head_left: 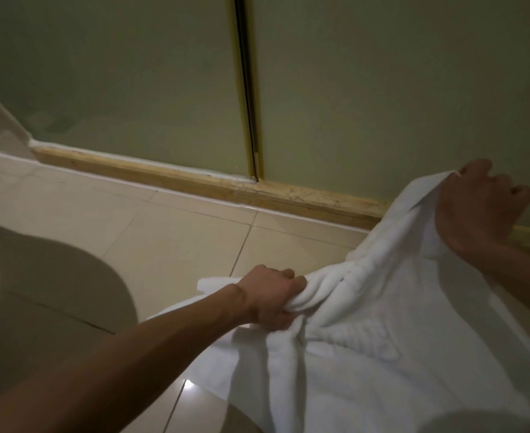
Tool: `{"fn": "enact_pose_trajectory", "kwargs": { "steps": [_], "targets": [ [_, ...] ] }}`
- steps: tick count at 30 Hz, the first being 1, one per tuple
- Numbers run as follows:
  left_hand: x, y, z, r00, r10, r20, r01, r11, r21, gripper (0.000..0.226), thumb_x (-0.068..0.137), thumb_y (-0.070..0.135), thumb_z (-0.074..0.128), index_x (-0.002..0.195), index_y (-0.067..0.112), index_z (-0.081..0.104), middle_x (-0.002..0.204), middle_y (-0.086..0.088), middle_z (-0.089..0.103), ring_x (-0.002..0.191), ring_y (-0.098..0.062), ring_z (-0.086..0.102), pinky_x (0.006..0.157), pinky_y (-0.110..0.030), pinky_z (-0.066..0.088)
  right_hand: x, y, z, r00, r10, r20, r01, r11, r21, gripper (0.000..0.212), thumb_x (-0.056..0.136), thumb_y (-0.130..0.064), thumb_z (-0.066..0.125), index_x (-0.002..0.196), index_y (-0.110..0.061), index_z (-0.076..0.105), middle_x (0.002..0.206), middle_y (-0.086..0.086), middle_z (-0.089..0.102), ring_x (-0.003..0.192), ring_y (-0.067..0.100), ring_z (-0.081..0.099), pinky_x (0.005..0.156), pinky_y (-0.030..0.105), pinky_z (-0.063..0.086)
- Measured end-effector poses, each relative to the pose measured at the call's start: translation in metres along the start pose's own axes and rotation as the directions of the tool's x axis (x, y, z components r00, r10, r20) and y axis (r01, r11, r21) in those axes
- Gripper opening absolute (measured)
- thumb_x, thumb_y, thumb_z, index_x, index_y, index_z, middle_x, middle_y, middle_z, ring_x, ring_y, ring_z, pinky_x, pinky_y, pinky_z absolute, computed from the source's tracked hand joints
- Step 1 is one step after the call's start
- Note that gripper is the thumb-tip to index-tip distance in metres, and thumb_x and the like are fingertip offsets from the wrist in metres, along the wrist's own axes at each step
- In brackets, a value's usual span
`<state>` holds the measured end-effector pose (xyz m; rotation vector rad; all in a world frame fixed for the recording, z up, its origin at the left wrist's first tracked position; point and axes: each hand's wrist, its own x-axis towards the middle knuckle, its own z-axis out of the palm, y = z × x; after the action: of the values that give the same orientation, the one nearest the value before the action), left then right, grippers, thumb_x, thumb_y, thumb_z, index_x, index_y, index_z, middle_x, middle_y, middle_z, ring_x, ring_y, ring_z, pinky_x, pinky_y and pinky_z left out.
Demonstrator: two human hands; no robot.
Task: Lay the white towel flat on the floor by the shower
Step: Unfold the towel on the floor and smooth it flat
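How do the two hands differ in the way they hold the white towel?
The left hand is clenched around a thick, bunched wad of the white towel, while the right hand holds only a thin edge near a corner. The left hand sits lower, over the floor tiles; the right is raised higher, in front of the shower door. Both are closed on the same towel.

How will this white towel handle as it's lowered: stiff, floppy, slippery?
Likely floppy: the white towel sags and bunches into folds at the left hand. Probably not slippery, since its looped, ribbed pile looks easy to hold. The right hand pinches a corner, so flattening will likely need spreading.
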<state>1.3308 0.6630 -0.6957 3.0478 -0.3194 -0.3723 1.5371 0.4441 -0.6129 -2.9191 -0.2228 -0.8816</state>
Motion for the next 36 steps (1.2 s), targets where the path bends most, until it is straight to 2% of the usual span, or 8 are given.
{"fn": "enact_pose_trajectory", "kwargs": {
  "steps": [3, 10, 19, 22, 29, 33, 34, 36],
  "targets": [
    [-0.01, -0.001, -0.001, 0.999, -0.037, 0.012, 0.038, 0.998, -0.052, 0.038, 0.077, 0.054, 0.056, 0.09, 0.024, 0.037, 0.094, -0.006, 0.057, 0.075, -0.033, 0.056, 0.063, -0.033, 0.031, -0.001, -0.001, -0.005, 1.0, 0.018, 0.012, -0.018, 0.997, 0.077, 0.023, 0.093, -0.012, 0.043, 0.102, 0.009, 0.049, 0.087, 0.039, 0.059, 0.087, 0.048, 0.056, 0.09, 0.052, 0.032],
    [0.006, 0.007, -0.012, 0.98, -0.189, 0.061, 0.197, 0.968, -0.156, 0.052, 0.097, 0.056, 0.02, 0.065, 0.021, 0.042, 0.067, -0.003, 0.046, 0.064, -0.025, 0.044, 0.063, -0.034, 0.031, -0.014, -0.011, -0.001, 0.916, -0.284, 0.283, 0.233, 0.952, 0.2, 0.01, 0.095, -0.022, 0.041, 0.093, -0.015, 0.046, 0.083, 0.023, 0.061, 0.082, 0.038, 0.058, 0.084, 0.044, 0.03],
    [0.06, 0.011, -0.013, 0.98, -0.199, 0.025, 0.199, 0.951, -0.235, 0.032, 0.1, 0.041, 0.026, 0.107, 0.019, 0.048, 0.101, -0.011, 0.059, 0.082, -0.029, 0.054, 0.068, -0.035, 0.036, -0.024, -0.009, 0.002, 0.874, -0.353, 0.334, 0.275, 0.926, 0.259, 0.013, 0.1, -0.025, 0.035, 0.098, -0.016, 0.045, 0.084, 0.015, 0.06, 0.084, 0.034, 0.056, 0.083, 0.043, 0.029],
    [0.076, 0.013, -0.014, 0.98, -0.189, 0.053, 0.196, 0.926, -0.323, 0.039, 0.1, 0.035, 0.032, 0.136, 0.026, 0.042, 0.123, -0.012, 0.051, 0.103, -0.034, 0.057, 0.082, -0.038, 0.044, -0.03, -0.006, 0.006, 0.868, -0.353, 0.349, 0.279, 0.929, 0.245, 0.014, 0.1, -0.025, 0.035, 0.098, -0.016, 0.045, 0.086, 0.013, 0.06, 0.084, 0.033, 0.055, 0.084, 0.042, 0.03],
    [0.118, 0.024, -0.018, 0.963, -0.262, 0.057, 0.245, 0.773, -0.585, 0.062, 0.096, 0.027, 0.05, 0.149, 0.012, 0.022, 0.145, -0.017, 0.042, 0.125, -0.036, 0.048, 0.101, -0.042, 0.041, -0.038, 0.0, 0.014, 0.866, -0.38, 0.324, 0.272, 0.903, 0.332, 0.01, 0.099, -0.026, 0.039, 0.089, -0.025, 0.035, 0.086, 0.009, 0.063, 0.086, 0.032, 0.058, 0.084, 0.042, 0.03],
    [0.129, 0.025, -0.024, 0.954, -0.299, -0.033, 0.211, 0.743, -0.635, 0.019, 0.088, 0.018, 0.055, 0.105, 0.01, 0.061, 0.109, -0.014, 0.066, 0.1, -0.034, 0.061, 0.078, -0.035, 0.048, -0.039, 0.001, 0.018, 0.868, -0.403, 0.29, 0.277, 0.878, 0.391, 0.009, 0.098, -0.024, 0.042, 0.089, -0.025, 0.04, 0.085, 0.007, 0.064, 0.087, 0.03, 0.06, 0.086, 0.04, 0.028],
    [0.129, 0.023, -0.025, 0.939, -0.337, -0.065, 0.218, 0.733, -0.645, 0.006, 0.085, 0.013, 0.054, 0.085, 0.013, 0.059, 0.096, -0.013, 0.067, 0.091, -0.035, 0.061, 0.068, -0.032, 0.043, -0.04, 0.002, 0.02, 0.869, -0.407, 0.281, 0.282, 0.874, 0.396, 0.008, 0.098, -0.023, 0.043, 0.09, -0.025, 0.042, 0.084, 0.007, 0.065, 0.087, 0.03, 0.06, 0.087, 0.04, 0.028],
    [0.127, 0.018, -0.026, 0.906, -0.412, -0.099, 0.26, 0.726, -0.637, 0.02, 0.081, 0.006, 0.05, 0.065, 0.018, 0.045, 0.078, -0.011, 0.059, 0.076, -0.033, 0.056, 0.059, -0.031, 0.034, -0.04, 0.005, 0.022, 0.873, -0.406, 0.271, 0.284, 0.874, 0.394, 0.008, 0.098, -0.022, 0.044, 0.09, -0.023, 0.045, 0.081, 0.006, 0.065, 0.084, 0.031, 0.061, 0.088, 0.04, 0.028]
  ]
}}
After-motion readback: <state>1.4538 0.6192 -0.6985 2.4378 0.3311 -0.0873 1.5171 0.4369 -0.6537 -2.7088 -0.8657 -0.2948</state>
